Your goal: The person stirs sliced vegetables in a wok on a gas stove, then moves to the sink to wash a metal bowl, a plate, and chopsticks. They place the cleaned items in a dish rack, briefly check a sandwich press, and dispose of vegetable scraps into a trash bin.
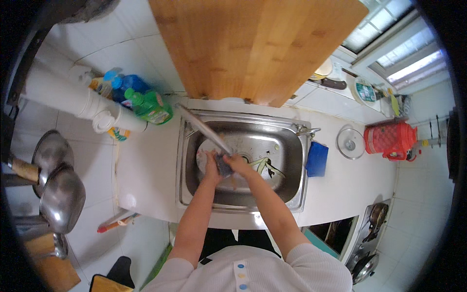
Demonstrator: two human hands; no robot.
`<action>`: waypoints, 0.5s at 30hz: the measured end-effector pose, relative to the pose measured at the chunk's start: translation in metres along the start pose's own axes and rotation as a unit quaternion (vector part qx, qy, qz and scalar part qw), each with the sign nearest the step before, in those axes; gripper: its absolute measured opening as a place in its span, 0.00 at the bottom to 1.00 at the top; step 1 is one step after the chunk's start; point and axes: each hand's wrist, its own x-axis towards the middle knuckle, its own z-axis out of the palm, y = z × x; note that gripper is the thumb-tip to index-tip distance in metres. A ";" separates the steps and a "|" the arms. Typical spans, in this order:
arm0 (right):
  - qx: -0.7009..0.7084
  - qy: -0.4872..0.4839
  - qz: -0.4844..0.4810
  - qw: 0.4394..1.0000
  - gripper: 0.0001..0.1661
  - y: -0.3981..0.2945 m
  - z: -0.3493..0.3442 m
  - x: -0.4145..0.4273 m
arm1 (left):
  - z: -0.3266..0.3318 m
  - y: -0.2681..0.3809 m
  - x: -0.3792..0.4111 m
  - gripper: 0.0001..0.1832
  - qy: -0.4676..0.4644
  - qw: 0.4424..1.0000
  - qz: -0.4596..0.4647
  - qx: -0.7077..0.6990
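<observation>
Both hands are over the stainless steel sink (288,189), close together beneath the end of the metal faucet spout (206,129). Between them is a dark grey-blue item (223,166), blurred, so I cannot tell whether it is a cloth or something else. My left hand (212,166) grips its left side, and my right hand (238,165) holds it from the right. Under my left hand, partly hidden, a pale round dish (201,157) with reddish marks lies in the basin. Pale green and dark vegetable peels (263,165) lie on the sink floor right of my hands.
A blue cloth (317,159) lies at the sink's right rim, with a glass lid (350,143) and a red thermos (390,140) beyond. A green detergent bottle (153,107) stands back left by a white pipe (73,96). A wooden board (259,47) leans behind the sink.
</observation>
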 end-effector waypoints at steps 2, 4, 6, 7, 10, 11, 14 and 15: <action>0.028 0.018 -0.026 0.999 0.36 -0.007 0.023 -0.016 | 0.021 0.014 -0.007 0.32 0.009 0.999 0.009 -0.046; 0.260 0.089 0.029 0.961 0.38 -0.009 0.046 -0.022 | 0.027 0.002 -0.002 0.30 -0.011 0.999 0.013 -0.027; 0.219 0.112 0.048 0.968 0.39 -0.015 0.024 -0.015 | 0.033 -0.014 -0.002 0.27 -0.037 0.998 -0.021 -0.044; 0.201 0.124 0.059 0.970 0.40 -0.017 0.015 -0.012 | 0.037 -0.020 -0.008 0.25 -0.053 0.995 -0.057 -0.064; 0.306 0.149 0.020 0.940 0.40 -0.030 0.015 -0.017 | 0.039 -0.014 -0.005 0.22 -0.077 0.994 -0.037 -0.062; 0.300 0.163 0.007 0.940 0.40 -0.042 0.020 -0.020 | 0.036 -0.005 0.001 0.22 -0.077 0.995 -0.031 -0.052; 0.355 0.172 0.111 0.912 0.42 -0.038 0.030 -0.026 | 0.043 -0.006 0.007 0.22 -0.026 0.998 -0.046 0.018; 0.363 0.173 0.121 0.908 0.41 -0.033 0.027 -0.021 | 0.046 -0.008 0.008 0.23 0.001 0.998 -0.050 0.046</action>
